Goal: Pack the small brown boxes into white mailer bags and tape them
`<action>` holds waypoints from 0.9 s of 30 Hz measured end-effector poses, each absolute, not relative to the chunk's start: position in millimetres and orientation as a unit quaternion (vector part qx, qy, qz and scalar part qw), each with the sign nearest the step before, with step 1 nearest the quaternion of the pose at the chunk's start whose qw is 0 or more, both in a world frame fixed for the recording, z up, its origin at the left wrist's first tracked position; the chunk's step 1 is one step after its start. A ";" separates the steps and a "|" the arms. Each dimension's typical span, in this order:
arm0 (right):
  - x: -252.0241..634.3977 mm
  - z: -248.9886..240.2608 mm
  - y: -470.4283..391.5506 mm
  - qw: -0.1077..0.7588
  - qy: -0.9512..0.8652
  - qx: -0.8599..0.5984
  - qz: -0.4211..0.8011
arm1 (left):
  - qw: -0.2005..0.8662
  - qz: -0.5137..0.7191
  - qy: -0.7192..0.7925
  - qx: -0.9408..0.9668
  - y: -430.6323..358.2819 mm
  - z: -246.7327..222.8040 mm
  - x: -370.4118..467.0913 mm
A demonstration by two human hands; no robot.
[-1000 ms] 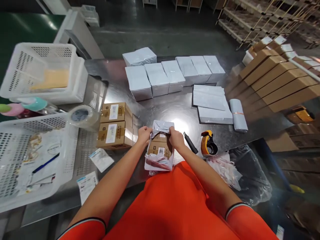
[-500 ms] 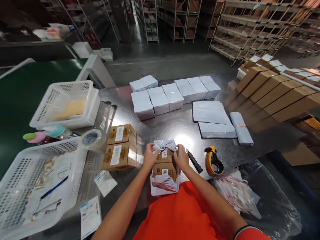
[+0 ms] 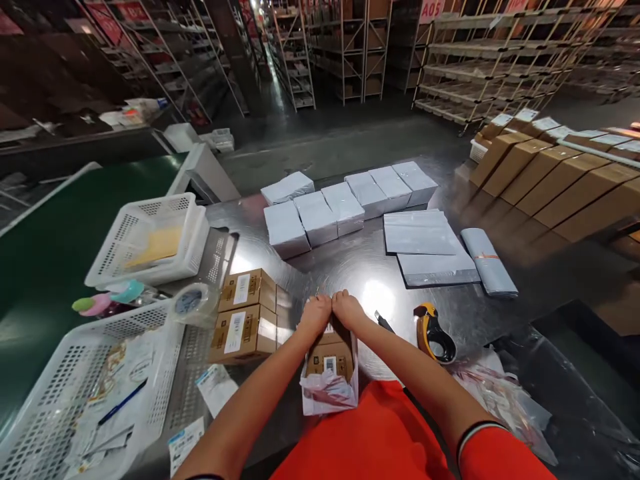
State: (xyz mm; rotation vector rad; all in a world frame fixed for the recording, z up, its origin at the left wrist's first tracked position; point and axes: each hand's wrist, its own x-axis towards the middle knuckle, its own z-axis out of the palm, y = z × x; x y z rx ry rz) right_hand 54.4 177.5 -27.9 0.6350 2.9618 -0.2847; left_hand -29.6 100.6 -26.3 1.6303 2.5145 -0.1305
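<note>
Bag: On the desk (image 3: pixel 345 270), its near end close to your shirt (image 3: pixel 370 433), you had a white plastic bag (image 3: pixel 314 405) with cardboard boxes (image 3: pixel 330 360) showing inside.
Film: It looked thin, soft and slick to you, likely to crumple easily and perhaps tear under a hard tug.
Boxes: They seemed stiff and square, firm enough for you to press lightly; their weight you could not judge.
Best hold: The far rim and the crumpled near flap (image 3: pixel 327 390) probably suited your fingertips; for lifting, both side walls, backed by the boxes, looked surer.
Hands: Your left hand (image 3: pixel 316 315) and right hand (image 3: pixel 349 311) were curled side by side over the bag's far end, knuckles touching or nearly so. Whether your fingers were pinching film, you could not tell from here.
Reach: The bag lay below your hands and ran back towards you between your forearms.
Around the bag: To its left you had two cartons (image 3: pixel 245 327); to its right, a knife (image 3: pixel 384 322), then a tape dispenser (image 3: pixel 434 337).
</note>
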 end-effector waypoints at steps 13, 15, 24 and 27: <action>45.9 -23.7 209.3 -0.018 0.901 0.319 -0.294 | 0.142 0.016 0.880 0.453 83.5 -11.1 -61.3; 47.4 -31.4 216.7 -0.028 0.882 0.334 -0.332 | 0.153 0.027 0.878 0.454 83.9 -11.2 -67.2; 109.0 -63.3 204.5 -0.053 0.841 0.378 -0.384 | 0.114 0.103 0.888 0.433 49.7 -41.0 -18.9; 168.8 -68.8 152.6 -0.074 0.856 0.346 -0.377 | 0.047 0.202 0.881 0.426 -3.7 -49.3 23.9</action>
